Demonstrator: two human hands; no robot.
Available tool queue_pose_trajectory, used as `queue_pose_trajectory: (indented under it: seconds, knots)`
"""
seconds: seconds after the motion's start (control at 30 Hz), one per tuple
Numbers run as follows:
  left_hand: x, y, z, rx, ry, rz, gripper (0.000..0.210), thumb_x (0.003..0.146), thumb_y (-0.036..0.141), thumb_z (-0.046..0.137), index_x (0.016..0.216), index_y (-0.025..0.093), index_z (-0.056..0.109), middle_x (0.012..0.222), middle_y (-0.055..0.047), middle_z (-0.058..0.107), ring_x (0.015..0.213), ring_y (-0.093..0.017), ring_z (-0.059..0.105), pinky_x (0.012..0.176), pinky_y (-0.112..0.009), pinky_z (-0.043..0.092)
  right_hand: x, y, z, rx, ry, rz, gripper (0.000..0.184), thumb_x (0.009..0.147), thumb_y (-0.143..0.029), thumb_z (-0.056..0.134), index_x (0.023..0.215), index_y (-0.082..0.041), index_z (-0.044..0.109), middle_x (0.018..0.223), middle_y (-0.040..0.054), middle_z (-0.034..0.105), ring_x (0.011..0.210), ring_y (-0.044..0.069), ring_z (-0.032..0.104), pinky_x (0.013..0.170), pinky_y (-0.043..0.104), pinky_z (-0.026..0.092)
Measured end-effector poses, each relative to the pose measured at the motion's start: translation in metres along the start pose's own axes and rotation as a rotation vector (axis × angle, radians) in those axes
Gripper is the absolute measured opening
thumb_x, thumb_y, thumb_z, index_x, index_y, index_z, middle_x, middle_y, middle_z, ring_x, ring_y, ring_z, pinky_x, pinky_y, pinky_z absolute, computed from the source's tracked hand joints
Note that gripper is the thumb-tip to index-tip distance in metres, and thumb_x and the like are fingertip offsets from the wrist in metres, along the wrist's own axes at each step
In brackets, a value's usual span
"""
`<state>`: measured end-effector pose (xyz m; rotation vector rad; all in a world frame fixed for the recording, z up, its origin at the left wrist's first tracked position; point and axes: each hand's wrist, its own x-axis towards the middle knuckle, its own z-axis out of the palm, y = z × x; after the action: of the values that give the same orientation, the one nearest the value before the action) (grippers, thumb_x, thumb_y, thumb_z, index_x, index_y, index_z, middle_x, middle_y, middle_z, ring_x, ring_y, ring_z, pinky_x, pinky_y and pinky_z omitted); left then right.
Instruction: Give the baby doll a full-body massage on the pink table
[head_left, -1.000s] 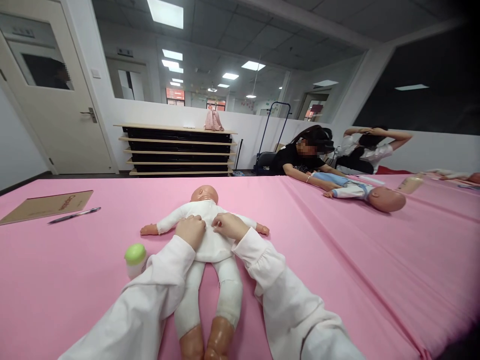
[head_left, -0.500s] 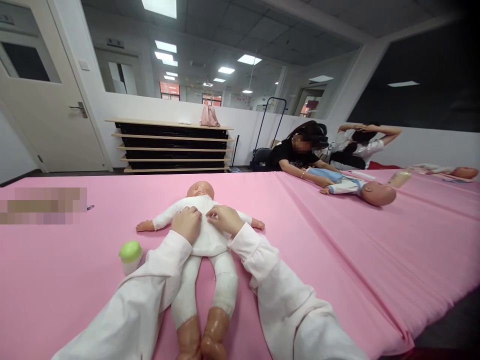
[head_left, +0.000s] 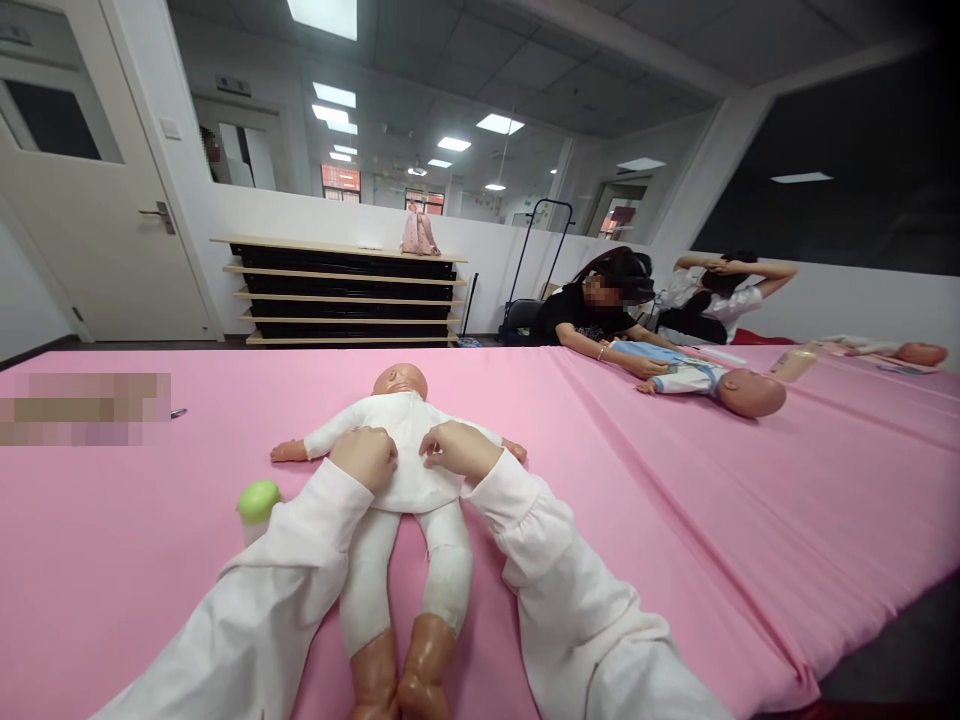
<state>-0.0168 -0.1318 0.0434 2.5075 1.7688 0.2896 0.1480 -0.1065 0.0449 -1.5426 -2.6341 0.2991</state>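
Observation:
A baby doll (head_left: 420, 480) in a white cloth body lies on its back on the pink-covered table (head_left: 600, 480), its head away from me, arms spread and brown feet toward me. My left hand (head_left: 366, 458) is closed at the left side of its torso, fingers curled and their tips hidden. Across from it my right hand (head_left: 461, 450) is bent at the right side of the torso, thumb and fingers drawn together in a pinch. Whether either hand grips anything cannot be made out. Beside my left forearm stands a small jar with a green lid (head_left: 259, 500).
At the far right a person in black (head_left: 592, 310) leans over another doll (head_left: 694, 375) in blue and white. Near that doll's head lies a pale bottle (head_left: 795, 362). A second person (head_left: 727, 285) sits behind, arms raised. A blurred patch (head_left: 82, 408) covers something at left.
Both hands have shifted slightly toward me down the doll's torso, and the right one has moved a little to the right. The doll lies almost as before.

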Motion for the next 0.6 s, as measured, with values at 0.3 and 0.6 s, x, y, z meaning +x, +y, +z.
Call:
queue_pose_trajectory:
  seconds: [0.3,0.6]
  knots:
    - [-0.008,-0.006,0.006,-0.394,0.026,0.007,0.014,0.058,0.031,0.070,0.056,0.018,0.064,0.070,-0.011,0.064,0.075,-0.029,0.060,0.071,-0.037,0.045,-0.006,-0.005,-0.002,-0.050,-0.076,-0.013,0.029,0.066,-0.024,0.072,0.094,-0.020,0.066,0.089,0.0024,0.065,0.077,0.015,0.057,0.063,0.022,0.038]
    - [0.031,-0.023,0.058,-1.643,0.559,-0.661,0.003,0.072,0.018,0.057,0.074,0.017,0.054,0.066,-0.001,0.058,0.078,-0.018,0.061,0.068,-0.025,0.050,-0.005,0.002,-0.010,0.082,0.047,0.033,0.020,0.080,-0.031,0.055,0.094,-0.023,0.065,0.092,0.0020,0.065,0.083,0.016,0.059,0.072,0.025,0.042]
